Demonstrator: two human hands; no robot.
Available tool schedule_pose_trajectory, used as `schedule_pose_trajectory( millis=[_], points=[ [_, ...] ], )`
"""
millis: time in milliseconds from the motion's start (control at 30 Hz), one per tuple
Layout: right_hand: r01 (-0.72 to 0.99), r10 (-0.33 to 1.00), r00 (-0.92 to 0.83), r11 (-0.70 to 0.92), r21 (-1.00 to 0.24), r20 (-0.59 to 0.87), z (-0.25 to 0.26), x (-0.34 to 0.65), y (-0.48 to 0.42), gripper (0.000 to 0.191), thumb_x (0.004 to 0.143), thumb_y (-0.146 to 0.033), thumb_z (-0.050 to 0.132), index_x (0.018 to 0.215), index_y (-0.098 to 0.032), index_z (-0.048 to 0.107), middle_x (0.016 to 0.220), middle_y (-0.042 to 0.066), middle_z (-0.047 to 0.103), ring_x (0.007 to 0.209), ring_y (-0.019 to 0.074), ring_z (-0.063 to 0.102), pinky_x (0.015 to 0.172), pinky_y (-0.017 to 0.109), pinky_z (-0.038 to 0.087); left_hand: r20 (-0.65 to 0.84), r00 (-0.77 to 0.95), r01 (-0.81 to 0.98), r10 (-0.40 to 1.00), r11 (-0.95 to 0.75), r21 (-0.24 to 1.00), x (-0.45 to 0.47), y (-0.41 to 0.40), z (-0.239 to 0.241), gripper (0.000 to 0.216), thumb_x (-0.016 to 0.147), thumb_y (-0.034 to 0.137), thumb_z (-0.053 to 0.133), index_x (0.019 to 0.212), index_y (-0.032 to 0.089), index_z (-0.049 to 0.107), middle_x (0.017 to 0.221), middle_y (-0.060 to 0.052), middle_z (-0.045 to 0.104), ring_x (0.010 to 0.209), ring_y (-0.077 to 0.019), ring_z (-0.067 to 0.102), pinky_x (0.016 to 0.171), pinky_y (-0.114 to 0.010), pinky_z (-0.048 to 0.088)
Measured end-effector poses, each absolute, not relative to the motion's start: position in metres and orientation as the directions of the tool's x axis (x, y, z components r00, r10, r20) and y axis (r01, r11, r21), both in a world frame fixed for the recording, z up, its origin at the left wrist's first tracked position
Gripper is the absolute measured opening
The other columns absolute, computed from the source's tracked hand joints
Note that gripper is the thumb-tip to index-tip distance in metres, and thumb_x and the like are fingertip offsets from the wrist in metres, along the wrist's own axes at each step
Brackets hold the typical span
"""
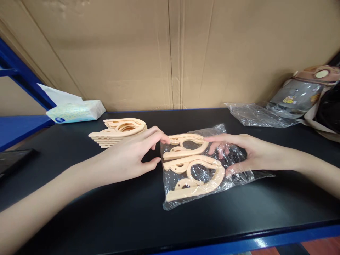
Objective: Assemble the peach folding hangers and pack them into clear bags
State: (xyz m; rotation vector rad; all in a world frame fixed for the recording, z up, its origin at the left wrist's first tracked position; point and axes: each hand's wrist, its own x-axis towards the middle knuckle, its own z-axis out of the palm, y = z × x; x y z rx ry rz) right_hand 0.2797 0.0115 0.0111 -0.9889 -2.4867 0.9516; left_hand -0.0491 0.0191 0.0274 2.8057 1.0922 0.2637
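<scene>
In front of me lies a clear plastic bag with beige folding hangers inside, arranged in two groups, one nearer and one farther. My left hand is at the bag's left end, its fingertips touching the far corner and its thumb apart from them. On the right, my right hand rests over the bag, fingers spread, the index fingertip against the far hangers and the thumb by the near ones. Behind my left hand stands a stack of similar beige hangers, partly covered by that hand.
A tissue pack lies at the back left, and a dark phone-like object at the left edge. Another clear bag lies at the back right beside a transparent bottle. Cardboard stands behind the black tabletop.
</scene>
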Motion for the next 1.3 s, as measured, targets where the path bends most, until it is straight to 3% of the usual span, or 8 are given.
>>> schedule_pose_trajectory(
  millis=[167, 400, 667, 867, 1133, 1233, 1300],
  points=[
    [0.515, 0.691, -0.722, 0.557, -0.652, 0.020, 0.006, 0.280, 0.010, 0.081, 0.077, -0.043, 0.075, 0.147, -0.035, 0.036, 0.099, -0.001, 0.063, 0.086, 0.0170, 0.060, 0.076, 0.030, 0.049, 0.270, 0.719, 0.680, 0.641, -0.729, -0.080, -0.041, 0.021, 0.015, 0.049, 0.088, 0.010, 0.039, 0.137, 0.014, 0.040, 0.136, -0.012, 0.051, 0.128, -0.0262, 0.043, 0.106, -0.043, 0.036],
    [0.486, 0.674, -0.738, 0.562, -0.669, 0.031, -0.001, 0.279, 0.012, 0.083, 0.077, -0.043, 0.075, 0.148, -0.038, 0.032, 0.105, 0.001, 0.062, 0.085, 0.0172, 0.057, 0.075, 0.031, 0.047, 0.248, 0.759, 0.651, 0.602, -0.709, -0.271, -0.033, 0.027, 0.002, 0.048, 0.091, 0.007, 0.034, 0.138, 0.003, 0.044, 0.121, -0.018, 0.061, 0.116, -0.0318, 0.051, 0.096, -0.047, 0.042],
    [0.472, 0.666, -0.746, 0.550, -0.690, 0.020, 0.002, 0.276, 0.010, 0.074, 0.077, -0.042, 0.075, 0.142, -0.033, 0.041, 0.102, 0.000, 0.062, 0.085, 0.0177, 0.057, 0.077, 0.032, 0.048, 0.239, 0.762, 0.648, 0.602, -0.708, -0.282, -0.033, 0.031, 0.000, 0.045, 0.095, 0.008, 0.030, 0.137, 0.008, 0.046, 0.115, -0.015, 0.064, 0.107, -0.0295, 0.055, 0.090, -0.045, 0.043],
    [0.467, 0.661, -0.750, 0.555, -0.689, 0.024, 0.002, 0.277, 0.011, 0.075, 0.078, -0.042, 0.075, 0.144, -0.034, 0.039, 0.103, 0.000, 0.062, 0.085, 0.0177, 0.057, 0.076, 0.031, 0.048, 0.226, 0.758, 0.652, 0.612, -0.724, -0.225, -0.036, 0.026, 0.011, 0.045, 0.094, 0.009, 0.031, 0.137, 0.007, 0.046, 0.116, -0.014, 0.064, 0.107, -0.0275, 0.054, 0.092, -0.043, 0.043],
    [0.478, 0.658, -0.753, 0.573, -0.665, 0.025, 0.001, 0.279, 0.012, 0.079, 0.078, -0.044, 0.074, 0.147, -0.035, 0.036, 0.100, 0.001, 0.063, 0.086, 0.0189, 0.060, 0.076, 0.031, 0.051, 0.208, 0.751, 0.659, 0.627, -0.730, -0.179, -0.039, 0.030, 0.008, 0.045, 0.095, 0.008, 0.030, 0.136, 0.015, 0.047, 0.118, -0.012, 0.064, 0.108, -0.0265, 0.055, 0.095, -0.043, 0.042],
    [0.476, 0.658, -0.752, 0.579, -0.661, 0.035, 0.002, 0.280, 0.012, 0.078, 0.077, -0.043, 0.074, 0.146, -0.034, 0.038, 0.097, 0.001, 0.063, 0.084, 0.0193, 0.061, 0.076, 0.032, 0.051, 0.191, 0.753, 0.652, 0.629, -0.752, -0.094, -0.044, 0.024, 0.016, 0.053, 0.090, 0.007, 0.035, 0.141, 0.016, 0.041, 0.129, -0.012, 0.058, 0.118, -0.0278, 0.052, 0.101, -0.046, 0.041],
    [0.481, 0.659, -0.752, 0.574, -0.663, 0.024, 0.004, 0.280, 0.011, 0.077, 0.077, -0.042, 0.074, 0.146, -0.034, 0.040, 0.098, 0.001, 0.063, 0.086, 0.0196, 0.060, 0.077, 0.032, 0.051, 0.137, 0.767, 0.632, 0.626, -0.775, 0.005, -0.049, 0.017, 0.024, 0.064, 0.086, 0.010, 0.043, 0.148, 0.019, 0.030, 0.145, -0.010, 0.046, 0.131, -0.0287, 0.044, 0.108, -0.045, 0.038]
  ],
)
